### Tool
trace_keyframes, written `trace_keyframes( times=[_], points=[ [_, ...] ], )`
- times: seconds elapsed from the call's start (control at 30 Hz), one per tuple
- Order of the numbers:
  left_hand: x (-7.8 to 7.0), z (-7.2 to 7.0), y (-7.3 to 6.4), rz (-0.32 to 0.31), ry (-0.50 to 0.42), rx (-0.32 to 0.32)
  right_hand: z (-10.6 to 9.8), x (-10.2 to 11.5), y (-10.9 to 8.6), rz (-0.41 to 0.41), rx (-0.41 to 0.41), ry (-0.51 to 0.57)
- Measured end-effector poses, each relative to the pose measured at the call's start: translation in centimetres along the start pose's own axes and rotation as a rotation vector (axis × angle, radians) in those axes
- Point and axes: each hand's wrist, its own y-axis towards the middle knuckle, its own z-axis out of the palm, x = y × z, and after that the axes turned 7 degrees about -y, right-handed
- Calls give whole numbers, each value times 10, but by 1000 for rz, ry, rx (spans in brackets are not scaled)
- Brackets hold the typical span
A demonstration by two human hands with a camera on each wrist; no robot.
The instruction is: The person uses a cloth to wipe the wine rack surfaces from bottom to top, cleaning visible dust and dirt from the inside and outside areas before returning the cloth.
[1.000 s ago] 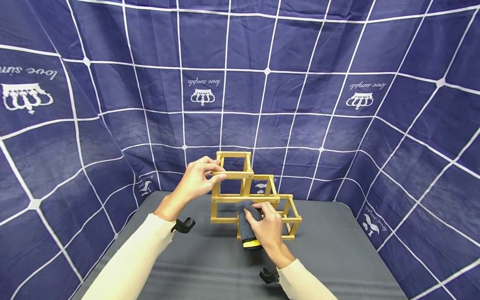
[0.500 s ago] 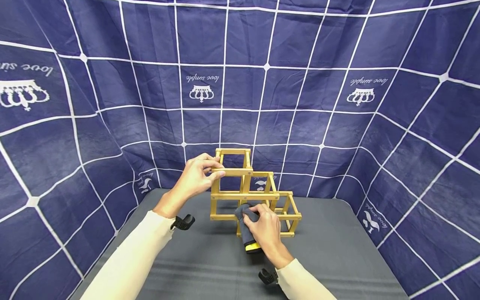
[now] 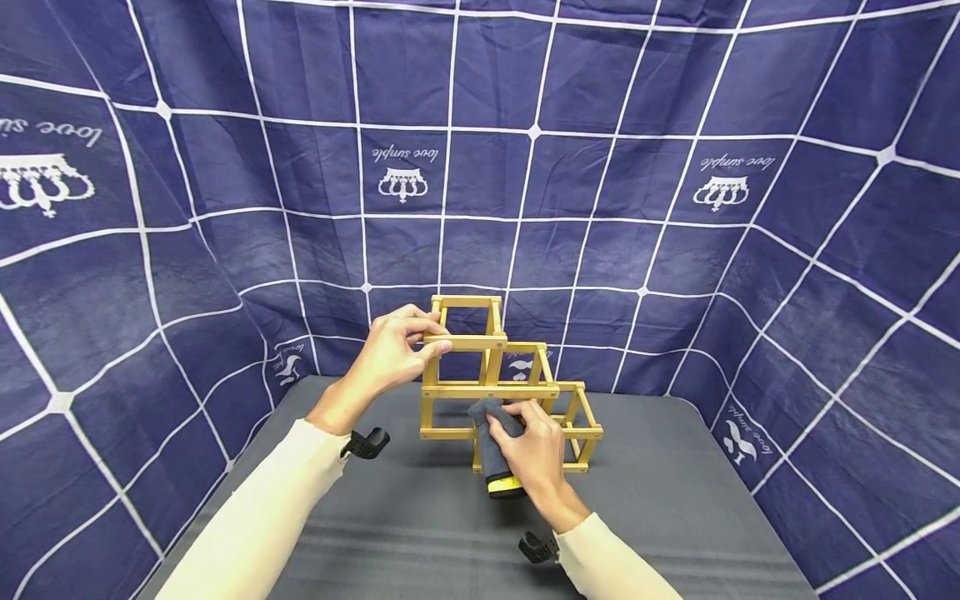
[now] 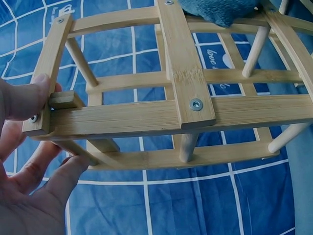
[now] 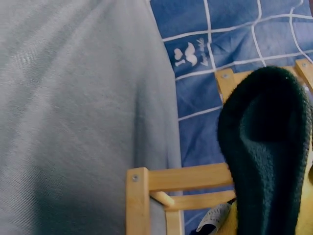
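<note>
The wooden rack [image 3: 498, 387] stands on the grey counter [image 3: 660, 508] between both hands. The left hand [image 3: 393, 358] pinches its top corner bar. The right hand [image 3: 534, 454] grips a dark cloth [image 3: 491, 446], pressing it on a lower bar.

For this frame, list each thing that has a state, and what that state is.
wooden rack: upright on the grey mat, steadied at its top tier.
dark cloth: bunched, pressed against the rack's front.
left hand: gripping the top rail.
right hand: gripping the cloth.
</note>
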Motion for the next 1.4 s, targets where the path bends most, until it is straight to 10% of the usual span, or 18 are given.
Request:
trace_keyframes(
  times=[0.37, 0.83, 1.17, 1.4],
  points=[
    [3, 0, -1, 65, 2, -19, 13, 29, -11, -72, -12, 109],
    [14, -8, -4, 81, -68, 21, 52, 68, -4, -11, 23, -9],
    [14, -10, -3, 64, -69, 17, 53, 70, -13, 58, 218, -125],
    [14, -9, -2, 39, -95, 14, 54, 68, -5, -20, 58, -76]
  ],
)
